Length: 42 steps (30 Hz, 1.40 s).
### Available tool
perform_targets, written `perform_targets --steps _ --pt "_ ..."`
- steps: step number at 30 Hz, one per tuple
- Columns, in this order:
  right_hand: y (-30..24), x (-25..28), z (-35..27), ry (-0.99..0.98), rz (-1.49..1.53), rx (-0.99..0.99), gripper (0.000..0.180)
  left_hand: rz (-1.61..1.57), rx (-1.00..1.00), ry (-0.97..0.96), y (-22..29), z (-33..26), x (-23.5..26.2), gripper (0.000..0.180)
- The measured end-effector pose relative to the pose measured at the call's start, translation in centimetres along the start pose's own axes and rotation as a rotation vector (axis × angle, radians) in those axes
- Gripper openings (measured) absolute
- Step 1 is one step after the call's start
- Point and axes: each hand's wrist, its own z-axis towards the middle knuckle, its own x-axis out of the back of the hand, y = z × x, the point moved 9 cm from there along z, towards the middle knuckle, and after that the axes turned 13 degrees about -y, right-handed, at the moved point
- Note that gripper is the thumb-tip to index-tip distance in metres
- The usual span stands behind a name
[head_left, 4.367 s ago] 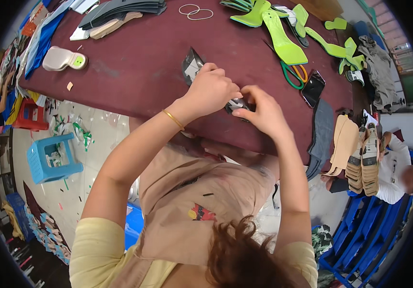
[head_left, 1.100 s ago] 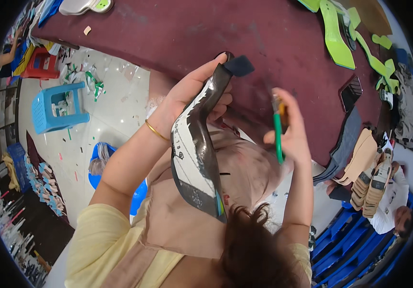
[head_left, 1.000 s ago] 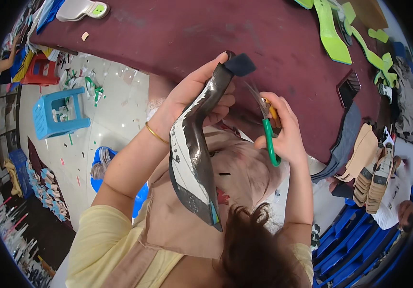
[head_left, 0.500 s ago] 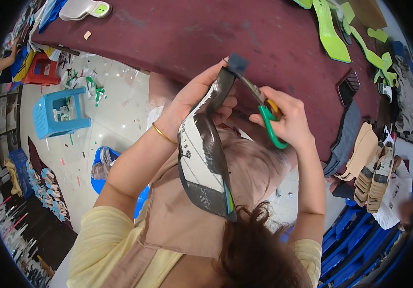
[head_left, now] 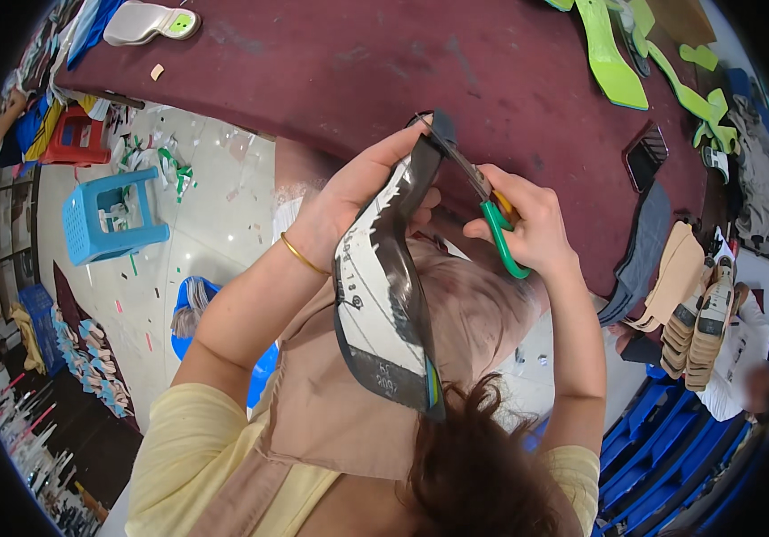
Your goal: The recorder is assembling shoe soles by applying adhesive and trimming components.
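In my left hand (head_left: 362, 188), closed around its narrow heel end, is a curved shoe insole (head_left: 375, 295), with a white underside and dark shiny material wrapped over its edges. It hangs tilted over my lap, wide end toward me. My right hand (head_left: 532, 215) grips scissors (head_left: 499, 231) with green and yellow handles. Their blades lie across the dark material (head_left: 444, 128) at the heel tip, close to my left fingertips. Whether the blades are fully closed is hard to see. The fingers of my left hand behind the insole are partly hidden.
A dark red table (head_left: 313, 63) spans the far side, bearing a pale sole (head_left: 150, 22), lime-green soles (head_left: 612, 58) and a phone (head_left: 645, 157). Stacked grey and beige insoles (head_left: 671, 268) are at right. A blue stool (head_left: 116, 215) and scraps are on the floor at left.
The dark flap at the heel tip, which stuck out beyond the blades, now shows smaller and folded. The insole has turned slightly, and the scissors have shifted a little.
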Motion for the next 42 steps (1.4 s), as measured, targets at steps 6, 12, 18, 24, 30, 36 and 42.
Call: perform_targets --steps 6,12,18,24,30,36,42 --pt "-1.3 1.1 0.9 0.007 -0.069 0.032 0.078 -0.019 -0.020 0.134 0.1 -0.3 0.0 0.028" --pt "-0.7 0.3 0.9 -0.028 -0.004 -0.030 0.079 -0.009 0.007 0.139 -0.1 -0.2 0.4 0.029" --pt "-0.4 0.8 0.7 0.009 -0.084 -0.020 0.078 0.049 -0.037 0.264 0.1 -0.2 0.9 0.031" --pt "-1.6 1.4 1.2 0.050 -0.224 0.029 0.070 0.044 -0.021 0.228 0.4 0.5 1.0 0.027" --pt "-1.3 0.5 0.7 0.092 -0.203 0.095 0.060 -0.134 -0.003 0.204 -1.3 1.3 1.9 0.027" --pt "1.2 7.7 2.0 0.498 -0.665 -0.227 0.053 0.489 -0.412 0.322 3.8 -0.8 0.5 0.026" --pt "-6.3 1.4 2.8 0.235 0.134 -0.193 0.022 0.780 -0.711 0.199 5.0 -2.1 -2.5 0.022"
